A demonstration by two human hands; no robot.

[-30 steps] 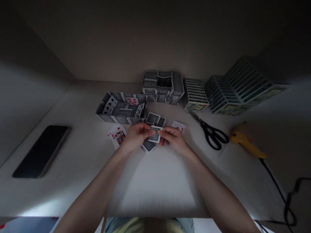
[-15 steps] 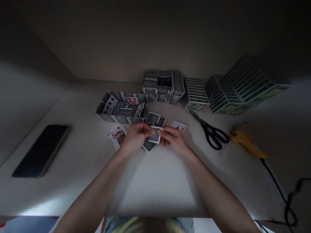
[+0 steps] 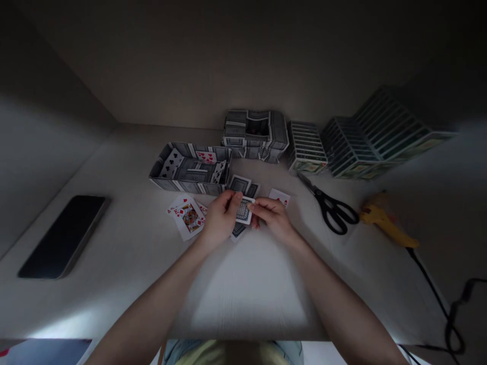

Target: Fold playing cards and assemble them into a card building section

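Both my hands meet at the middle of the white table [image 3: 243, 294]. My left hand [image 3: 220, 219] and my right hand [image 3: 273, 217] pinch the same face-down playing card [image 3: 243, 210] between their fingertips, one on each side. Under them lie more face-down cards [image 3: 238, 230], and others [image 3: 243, 185] lie just behind. A face-up king of hearts [image 3: 187, 217] rests left of my left hand. A face-up red card [image 3: 279, 196] lies right of my right hand. Behind stands a low box built of cards [image 3: 190, 170].
A second card-built box [image 3: 255, 133] and rows of stacked card packs [image 3: 361, 142] line the back wall. Black scissors [image 3: 330, 208] and a yellow glue gun [image 3: 386, 225] with a black cable lie to the right. A dark phone [image 3: 63, 235] lies far left.
My left hand has shifted a little to the right over the held card, uncovering more of the king of hearts. My right hand has stayed put.
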